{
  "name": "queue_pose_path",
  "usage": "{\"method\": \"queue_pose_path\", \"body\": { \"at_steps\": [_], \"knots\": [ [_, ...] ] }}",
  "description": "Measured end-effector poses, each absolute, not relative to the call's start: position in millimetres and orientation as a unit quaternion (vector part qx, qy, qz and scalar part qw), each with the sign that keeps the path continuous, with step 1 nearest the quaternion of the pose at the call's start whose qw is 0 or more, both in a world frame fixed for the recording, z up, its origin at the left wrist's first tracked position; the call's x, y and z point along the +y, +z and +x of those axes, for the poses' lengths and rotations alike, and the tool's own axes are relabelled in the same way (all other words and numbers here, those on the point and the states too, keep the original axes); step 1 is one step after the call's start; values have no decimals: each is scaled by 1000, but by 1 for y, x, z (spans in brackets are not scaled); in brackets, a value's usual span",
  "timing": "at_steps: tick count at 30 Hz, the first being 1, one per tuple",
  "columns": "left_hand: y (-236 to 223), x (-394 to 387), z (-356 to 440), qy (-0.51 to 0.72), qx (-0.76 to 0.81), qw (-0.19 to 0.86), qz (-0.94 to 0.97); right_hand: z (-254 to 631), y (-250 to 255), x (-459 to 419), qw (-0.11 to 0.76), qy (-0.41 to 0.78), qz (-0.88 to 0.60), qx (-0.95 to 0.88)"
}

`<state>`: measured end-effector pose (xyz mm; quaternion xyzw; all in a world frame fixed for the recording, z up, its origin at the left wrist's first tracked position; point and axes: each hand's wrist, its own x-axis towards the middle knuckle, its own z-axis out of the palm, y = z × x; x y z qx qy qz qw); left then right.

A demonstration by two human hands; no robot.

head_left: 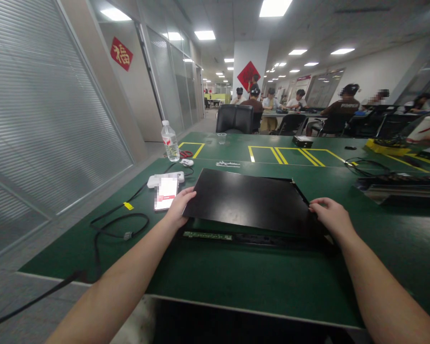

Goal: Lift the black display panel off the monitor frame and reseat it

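Note:
A thin, glossy black screen panel (251, 198) is in front of me, its near edge raised over a black frame (279, 240). Along that frame's near side shows a green circuit board strip (208, 235). My left hand (181, 206) grips the panel's left edge, thumb on top and fingers partly hidden underneath. At the right edge, my right hand (330, 217) has thumb and forefinger pinched on the panel's near corner. The frame's side passes close under that hand, and I cannot tell if the hand touches it too.
Left of the panel lie a lit phone (166, 193), a white power strip (157, 179), a black cable (118, 217) and a water bottle (170, 141). Calipers (228, 164) lie beyond it. Dark metal parts (404, 188) are at the right. People sit at farther tables.

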<state>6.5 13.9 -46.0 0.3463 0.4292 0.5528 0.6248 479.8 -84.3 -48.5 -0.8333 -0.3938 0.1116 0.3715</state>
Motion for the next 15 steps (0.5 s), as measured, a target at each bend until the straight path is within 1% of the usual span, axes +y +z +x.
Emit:
{"method": "queue_pose_path", "body": {
  "at_steps": [4, 8, 15],
  "knots": [
    [-41, 11, 11, 560, 445, 618, 326, 478, -46, -85, 354, 104, -842, -395],
    [-36, 8, 14, 558, 458, 619, 309, 479, -48, -85, 325, 72, -846, -417],
    [-37, 7, 12, 541, 458, 622, 332, 482, -50, -84, 284, 46, -846, -448]
  ]
}}
